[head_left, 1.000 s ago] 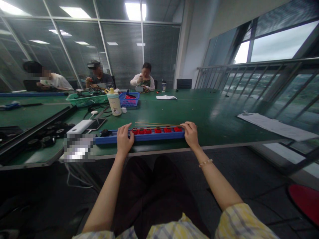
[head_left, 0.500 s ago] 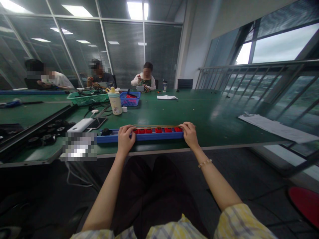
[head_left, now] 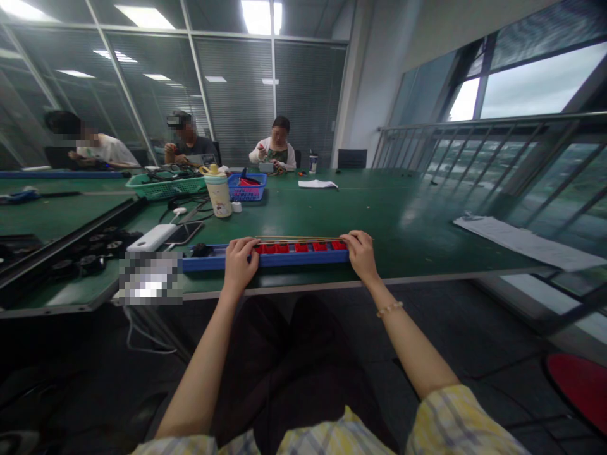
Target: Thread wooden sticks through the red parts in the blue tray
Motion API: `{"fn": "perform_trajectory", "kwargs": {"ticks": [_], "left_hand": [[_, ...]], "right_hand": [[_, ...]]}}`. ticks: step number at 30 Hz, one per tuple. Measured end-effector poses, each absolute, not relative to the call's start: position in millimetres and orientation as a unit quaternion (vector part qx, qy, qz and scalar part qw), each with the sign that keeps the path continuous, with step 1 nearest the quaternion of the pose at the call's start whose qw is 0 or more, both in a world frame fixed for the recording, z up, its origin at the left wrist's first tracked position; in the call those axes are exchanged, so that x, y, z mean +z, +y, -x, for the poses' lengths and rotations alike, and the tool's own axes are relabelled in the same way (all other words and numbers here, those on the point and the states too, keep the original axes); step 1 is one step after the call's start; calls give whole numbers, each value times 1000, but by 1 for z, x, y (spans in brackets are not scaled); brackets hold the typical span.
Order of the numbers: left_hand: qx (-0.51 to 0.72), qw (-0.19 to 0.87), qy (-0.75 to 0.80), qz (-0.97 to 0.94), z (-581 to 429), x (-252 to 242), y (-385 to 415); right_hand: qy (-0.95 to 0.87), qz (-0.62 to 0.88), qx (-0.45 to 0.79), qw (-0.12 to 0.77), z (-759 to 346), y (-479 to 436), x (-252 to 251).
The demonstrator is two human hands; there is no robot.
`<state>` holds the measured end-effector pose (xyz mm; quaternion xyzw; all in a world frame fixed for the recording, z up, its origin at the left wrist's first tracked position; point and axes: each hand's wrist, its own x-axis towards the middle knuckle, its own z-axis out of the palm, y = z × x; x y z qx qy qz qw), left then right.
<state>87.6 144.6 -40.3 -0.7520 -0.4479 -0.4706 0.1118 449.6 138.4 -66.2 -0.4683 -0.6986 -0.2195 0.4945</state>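
A long narrow blue tray (head_left: 303,258) lies near the table's front edge, with several red parts (head_left: 301,247) in a row inside and a black part (head_left: 202,250) at its left end. Thin tan sticks (head_left: 294,239) run lengthwise over the tray. My left hand (head_left: 241,260) is closed at the sticks' left end, its palm in front of the tray's wall. At the tray's right end, my right hand (head_left: 361,254) pinches the sticks, and their tips show just beyond it. The fingers partly hide the grip on both sides.
Left of the tray lie a white power bank (head_left: 152,237), a phone (head_left: 186,233) and a black-edged tray of dark parts (head_left: 90,253). Behind stand a bottle (head_left: 219,194), a blue basket (head_left: 247,189) and a green basket (head_left: 165,186). A clipboard (head_left: 521,240) lies right. Three people sit opposite.
My hands, the sticks and the tray stay nearly in place. The view shifts very slightly. Across the table, the person in white has lowered a raised hand a little.
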Motion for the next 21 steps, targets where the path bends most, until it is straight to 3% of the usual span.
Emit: {"fn": "perform_trajectory", "kwargs": {"ticks": [21], "left_hand": [[-471, 108, -438, 758, -87, -39, 143]], "right_hand": [[-682, 471, -200, 521, -451, 141, -69]]}}
